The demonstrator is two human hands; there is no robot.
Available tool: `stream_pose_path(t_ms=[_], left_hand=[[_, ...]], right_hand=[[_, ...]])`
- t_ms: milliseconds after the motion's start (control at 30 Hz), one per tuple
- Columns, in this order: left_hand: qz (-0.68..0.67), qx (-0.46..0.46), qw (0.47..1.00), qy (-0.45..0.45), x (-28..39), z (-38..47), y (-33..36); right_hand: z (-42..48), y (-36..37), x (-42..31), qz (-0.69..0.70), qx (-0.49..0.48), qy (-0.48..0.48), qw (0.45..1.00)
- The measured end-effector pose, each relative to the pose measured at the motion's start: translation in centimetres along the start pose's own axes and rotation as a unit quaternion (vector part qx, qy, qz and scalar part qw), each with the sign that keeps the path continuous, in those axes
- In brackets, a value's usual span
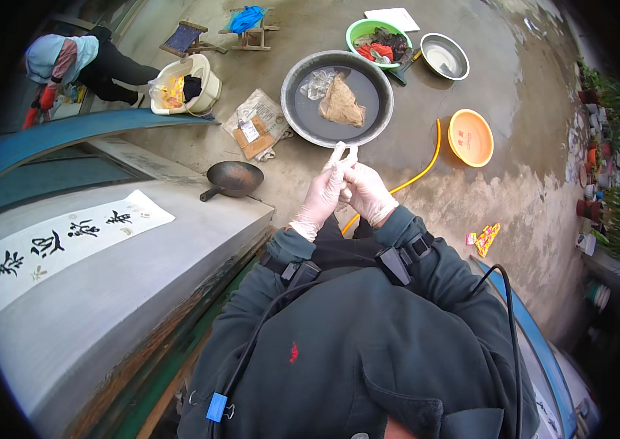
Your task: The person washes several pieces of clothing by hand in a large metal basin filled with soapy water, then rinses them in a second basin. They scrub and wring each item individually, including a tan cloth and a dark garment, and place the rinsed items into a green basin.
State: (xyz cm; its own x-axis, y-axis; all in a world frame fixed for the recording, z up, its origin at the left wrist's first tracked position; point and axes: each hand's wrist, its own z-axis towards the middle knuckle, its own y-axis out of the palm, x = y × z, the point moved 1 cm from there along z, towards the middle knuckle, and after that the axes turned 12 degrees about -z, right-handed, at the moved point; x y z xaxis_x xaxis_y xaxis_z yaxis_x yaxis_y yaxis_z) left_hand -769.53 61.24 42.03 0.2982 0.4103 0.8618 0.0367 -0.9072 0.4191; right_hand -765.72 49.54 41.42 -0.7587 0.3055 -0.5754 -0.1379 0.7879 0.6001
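Observation:
My left hand (pixel 316 200) and my right hand (pixel 367 189), both in thin white gloves, touch each other in front of my waist. Their fingers overlap, and whether anything small is between them cannot be seen. Just beyond the fingertips stands a large grey metal basin (pixel 292 122) of murky water. In it lie a brown wet cloth or sack (pixel 341 104) and a crumpled clear plastic bag (pixel 318 85). A yellow hose (pixel 419 176) runs over the ground behind my right hand.
A wok (pixel 240 178), a sack (pixel 255 110) with cardboard (pixel 255 144) and a cream tub (pixel 208 90) are left. A green basin (pixel 351 35) of clothes, a metal basin (pixel 461 55) and an orange basin (pixel 472 137) stand beyond and right. Another person (pixel 96 60) bends at far left.

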Motion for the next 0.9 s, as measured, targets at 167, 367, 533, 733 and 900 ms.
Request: stream_pose_path(t_ms=[167, 367, 533, 733, 900], left_hand=[[0.079, -0.061, 0.994, 0.041, 0.5, 5.2, 1.1], [0.132, -0.064, 0.988, 0.043, 1.7, 10.7, 2.3], [0.146, -0.058, 0.988, -0.007, 3.0, 15.3, 4.4], [0.136, -0.017, 0.988, 0.073, 2.5, 20.0, 8.2], [0.017, -0.037, 0.996, 0.078, 3.0, 22.0, 9.4]], right_hand=[[1.5, -2.3, -3.5, -0.141, 0.133, 0.003, 0.981], [4.4, -4.8, -9.9, -0.235, 0.134, -0.029, 0.962], [7.1, -7.7, -14.1, -0.289, 0.116, -0.078, 0.947], [7.5, -10.4, -17.0, -0.307, 0.152, -0.133, 0.930], [8.7, -10.9, -19.2, -0.280, 0.087, -0.069, 0.954]])
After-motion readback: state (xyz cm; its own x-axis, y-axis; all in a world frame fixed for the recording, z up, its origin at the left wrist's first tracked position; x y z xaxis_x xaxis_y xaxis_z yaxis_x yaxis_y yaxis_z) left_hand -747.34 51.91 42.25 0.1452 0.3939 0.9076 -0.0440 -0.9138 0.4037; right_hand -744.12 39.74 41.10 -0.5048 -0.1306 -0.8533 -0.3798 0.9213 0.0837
